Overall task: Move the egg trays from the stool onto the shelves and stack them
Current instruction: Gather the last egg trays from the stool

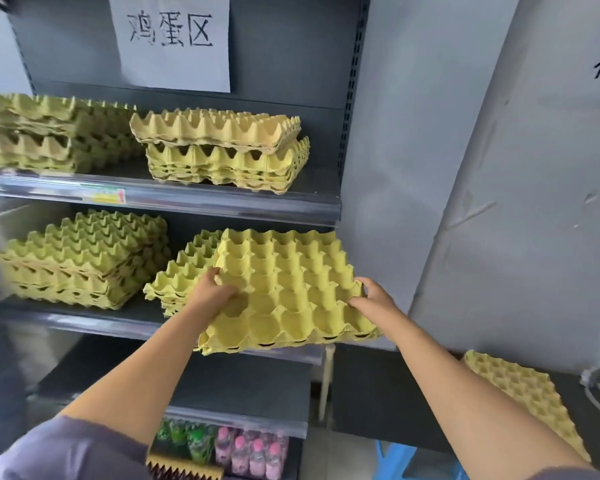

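At the middle shelf (84, 323), above the shelf stack (181, 268), the left hand (215, 291) curls its grip over one edge of the held egg trays (291, 289) and the right hand (374, 299) clasps the opposite edge. Set down askew, they may not nest and could slide off. Remaining trays (520, 403) lie lower right.

Handwritten "鸡蛋区" on white paper sign (174, 39) on shelf back panel (291, 46).

Both hands, left hand (212, 292) and right hand (373, 297), are gripping a yellow egg tray (288, 292) over the stack (184, 271) on the middle shelf (84, 323).
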Motion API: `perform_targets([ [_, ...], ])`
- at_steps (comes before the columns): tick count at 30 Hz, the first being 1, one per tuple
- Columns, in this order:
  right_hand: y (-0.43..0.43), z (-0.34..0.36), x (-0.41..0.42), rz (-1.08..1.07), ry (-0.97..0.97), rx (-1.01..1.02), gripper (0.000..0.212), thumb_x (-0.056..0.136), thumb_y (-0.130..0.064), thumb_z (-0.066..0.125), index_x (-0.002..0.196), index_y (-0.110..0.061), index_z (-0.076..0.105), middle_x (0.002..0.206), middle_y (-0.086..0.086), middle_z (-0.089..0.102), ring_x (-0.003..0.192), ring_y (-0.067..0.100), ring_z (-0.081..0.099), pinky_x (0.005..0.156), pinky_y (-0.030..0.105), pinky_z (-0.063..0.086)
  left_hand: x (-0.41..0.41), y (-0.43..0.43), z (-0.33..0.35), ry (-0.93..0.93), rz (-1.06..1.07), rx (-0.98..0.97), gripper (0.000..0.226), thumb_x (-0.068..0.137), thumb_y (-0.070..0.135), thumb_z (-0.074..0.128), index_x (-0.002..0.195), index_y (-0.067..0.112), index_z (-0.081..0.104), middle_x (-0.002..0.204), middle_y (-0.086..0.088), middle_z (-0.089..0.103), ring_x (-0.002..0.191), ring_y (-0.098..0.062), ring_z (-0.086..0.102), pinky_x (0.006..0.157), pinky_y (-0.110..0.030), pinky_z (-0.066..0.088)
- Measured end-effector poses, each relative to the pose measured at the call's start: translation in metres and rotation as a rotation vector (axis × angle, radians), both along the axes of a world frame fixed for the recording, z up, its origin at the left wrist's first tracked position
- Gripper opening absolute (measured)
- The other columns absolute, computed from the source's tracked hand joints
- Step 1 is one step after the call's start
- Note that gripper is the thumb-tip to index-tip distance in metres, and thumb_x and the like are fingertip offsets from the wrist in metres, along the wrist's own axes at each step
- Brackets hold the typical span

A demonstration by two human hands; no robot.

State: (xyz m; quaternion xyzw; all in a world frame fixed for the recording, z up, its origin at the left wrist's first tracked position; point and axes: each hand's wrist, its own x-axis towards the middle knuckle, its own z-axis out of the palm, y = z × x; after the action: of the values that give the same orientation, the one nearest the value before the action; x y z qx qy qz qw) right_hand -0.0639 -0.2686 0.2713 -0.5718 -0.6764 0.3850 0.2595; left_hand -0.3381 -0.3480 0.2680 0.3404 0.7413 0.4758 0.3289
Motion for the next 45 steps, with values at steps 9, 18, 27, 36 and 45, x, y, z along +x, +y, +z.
perform_targets([
  [9,0.055,-0.004,-0.121,-0.044,0.046,-0.028,0.058,0.090,-0.015,0.057,0.143,-0.024,0.034,0.122,0.002,0.049,0.100,0.018,0.050,0.082,0.028,0.044,-0.119,0.058,0.006,0.060,-0.006,0.013,0.068,0.082,0.013,0.067,0.142,0.016,0.036,0.115,-0.015,0.060,0.091,-0.031,0.064,0.079,-0.044,0.055],
  [18,0.102,-0.019,-0.175,-0.106,0.009,-0.055,0.056,0.087,-0.014,0.059,0.139,-0.022,0.040,0.118,0.004,0.056,0.104,0.023,0.057,0.089,0.033,0.051,-0.169,0.123,-0.015,-0.037,-0.002,0.006,0.057,0.083,0.010,0.068,0.133,0.011,0.042,0.120,-0.018,0.057,0.107,-0.036,0.058,0.093,-0.049,0.049],
  [27,0.120,-0.029,-0.185,-0.074,-0.101,-0.071,0.052,0.089,-0.021,0.060,0.137,-0.019,0.042,0.126,0.006,0.057,0.106,0.023,0.056,0.085,0.029,0.046,-0.174,0.140,-0.027,0.189,-0.081,-0.140,0.055,0.089,0.015,0.060,0.140,0.010,0.038,0.126,-0.018,0.056,0.113,-0.035,0.054,0.094,-0.041,0.046],
  [36,0.116,-0.024,-0.181,-0.060,-0.153,-0.036,0.063,0.092,-0.039,0.057,0.146,-0.021,0.031,0.145,0.006,0.042,0.129,0.027,0.045,0.104,0.038,0.042,-0.165,0.134,-0.015,0.684,-0.149,-0.205,0.055,0.087,0.025,0.058,0.139,0.023,0.039,0.138,-0.015,0.041,0.125,-0.038,0.039,0.100,-0.046,0.037],
  [45,0.092,-0.005,-0.134,-0.091,-0.420,0.246,0.051,0.097,-0.038,0.047,0.143,-0.019,0.037,0.139,0.012,0.045,0.124,0.031,0.049,0.096,0.039,0.045,-0.101,0.139,0.003,0.907,-0.409,-0.070,0.038,0.090,0.027,0.052,0.128,0.030,0.052,0.131,-0.006,0.054,0.124,-0.030,0.045,0.104,-0.045,0.036],
])
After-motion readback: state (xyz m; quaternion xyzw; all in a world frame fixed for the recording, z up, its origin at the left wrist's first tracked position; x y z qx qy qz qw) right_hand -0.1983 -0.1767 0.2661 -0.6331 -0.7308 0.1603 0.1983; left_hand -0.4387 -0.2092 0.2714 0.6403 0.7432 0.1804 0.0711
